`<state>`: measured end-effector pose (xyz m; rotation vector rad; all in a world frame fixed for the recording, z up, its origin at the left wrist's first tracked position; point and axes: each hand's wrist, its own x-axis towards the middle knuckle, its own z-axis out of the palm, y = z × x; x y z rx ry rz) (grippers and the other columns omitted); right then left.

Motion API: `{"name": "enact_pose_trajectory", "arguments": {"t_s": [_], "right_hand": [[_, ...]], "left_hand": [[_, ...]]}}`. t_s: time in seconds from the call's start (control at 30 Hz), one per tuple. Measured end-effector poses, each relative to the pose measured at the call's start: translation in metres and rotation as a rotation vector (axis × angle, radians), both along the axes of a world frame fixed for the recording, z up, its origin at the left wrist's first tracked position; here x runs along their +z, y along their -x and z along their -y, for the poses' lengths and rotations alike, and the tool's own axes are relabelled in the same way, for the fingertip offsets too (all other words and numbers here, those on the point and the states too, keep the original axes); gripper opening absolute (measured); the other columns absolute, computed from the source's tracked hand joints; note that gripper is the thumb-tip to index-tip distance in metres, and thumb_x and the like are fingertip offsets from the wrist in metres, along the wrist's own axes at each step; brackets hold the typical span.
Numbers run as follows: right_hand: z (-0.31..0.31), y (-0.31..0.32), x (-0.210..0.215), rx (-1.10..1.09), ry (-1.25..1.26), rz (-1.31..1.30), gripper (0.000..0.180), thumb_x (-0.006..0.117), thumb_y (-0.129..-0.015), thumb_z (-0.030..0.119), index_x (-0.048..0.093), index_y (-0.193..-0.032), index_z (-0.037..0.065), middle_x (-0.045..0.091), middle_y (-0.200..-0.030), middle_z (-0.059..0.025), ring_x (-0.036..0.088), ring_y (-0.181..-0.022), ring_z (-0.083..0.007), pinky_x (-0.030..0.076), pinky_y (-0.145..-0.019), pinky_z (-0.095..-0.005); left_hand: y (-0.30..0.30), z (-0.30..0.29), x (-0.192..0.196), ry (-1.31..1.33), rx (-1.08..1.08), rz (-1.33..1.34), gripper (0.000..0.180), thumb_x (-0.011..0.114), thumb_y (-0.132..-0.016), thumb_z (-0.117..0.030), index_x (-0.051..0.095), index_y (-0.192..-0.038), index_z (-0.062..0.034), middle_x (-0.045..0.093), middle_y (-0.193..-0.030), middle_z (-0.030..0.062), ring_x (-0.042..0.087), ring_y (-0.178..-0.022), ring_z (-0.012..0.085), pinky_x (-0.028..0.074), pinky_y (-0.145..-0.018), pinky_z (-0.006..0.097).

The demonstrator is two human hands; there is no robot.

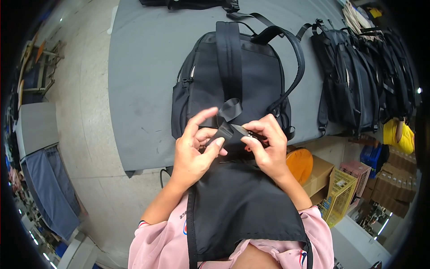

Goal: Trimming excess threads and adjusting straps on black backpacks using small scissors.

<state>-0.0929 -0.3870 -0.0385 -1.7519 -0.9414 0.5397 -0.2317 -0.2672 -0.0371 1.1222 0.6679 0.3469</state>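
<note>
A black backpack lies back-side up on a grey table, its shoulder straps toward me. My left hand pinches a black webbing strap of the backpack between thumb and fingers. My right hand holds small metal snips, their blades at the strap's end. A black apron hangs down my front below both hands.
A row of several more black backpacks stands along the table's right end. Below the table's right side sit an orange stool, cardboard boxes, a yellow crate and a pink crate. Another grey table stands far left.
</note>
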Motion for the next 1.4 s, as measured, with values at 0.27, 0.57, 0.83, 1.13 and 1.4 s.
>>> {"name": "enact_pose_trajectory", "arguments": {"t_s": [0.27,0.57,0.83,1.13,1.4], "right_hand": [[-0.021,0.001,-0.005,0.106,-0.057,-0.081,0.04,0.063,-0.065,-0.007,0.062,-0.103,0.005,0.044,-0.079,-0.0014,0.042,-0.066,-0.0092,0.035,-0.056,-0.0214],[-0.027,-0.011,-0.015,-0.252,-0.131,-1.065,0.027,0.062,-0.088,0.019,0.047,-0.069,0.01,0.044,-0.056,0.0045,0.033,-0.044,-0.0022,0.025,-0.041,-0.0187],[-0.027,-0.016,-0.018,-0.417,-0.254,-0.224,0.035,0.06,-0.084,-0.002,0.046,-0.116,0.002,0.045,-0.08,-0.0002,0.049,-0.065,-0.0054,0.045,-0.056,-0.02],[-0.038,-0.021,-0.013,-0.019,0.08,0.392,0.016,0.063,-0.069,-0.004,0.061,-0.083,0.004,0.051,-0.079,-0.0073,0.056,-0.062,-0.0207,0.046,-0.053,-0.0317],[-0.029,-0.016,-0.025,-0.18,-0.287,-0.885,0.01,0.059,-0.09,0.013,0.054,-0.088,0.005,0.046,-0.067,0.0049,0.035,-0.052,-0.0003,0.026,-0.045,-0.0157]], "left_hand": [[-0.011,-0.024,-0.008,0.26,-0.224,0.183,0.05,0.044,-0.082,0.007,0.044,-0.132,-0.0002,0.062,-0.11,0.0119,0.062,-0.094,0.0163,0.048,-0.083,0.027],[-0.041,-0.038,-0.029,-0.892,-0.244,-0.061,0.027,0.072,-0.074,-0.009,0.065,-0.099,-0.0035,0.06,-0.1,0.0092,0.056,-0.092,0.0196,0.044,-0.071,0.027],[-0.052,-0.024,-0.027,-0.152,-0.246,-0.123,0.013,0.062,-0.087,-0.012,0.063,-0.09,0.0001,0.06,-0.074,0.0006,0.055,-0.064,0.0055,0.045,-0.058,0.02],[-0.053,-0.019,-0.034,-0.236,-0.2,-0.111,0.011,0.066,-0.081,-0.012,0.064,-0.087,-0.0024,0.061,-0.06,0.0031,0.056,-0.054,0.0077,0.043,-0.05,0.023],[-0.053,-0.025,-0.027,0.256,-0.172,-0.036,0.013,0.066,-0.084,-0.013,0.063,-0.089,-0.001,0.058,-0.069,-0.002,0.051,-0.056,0.0029,0.042,-0.05,0.016]]}}
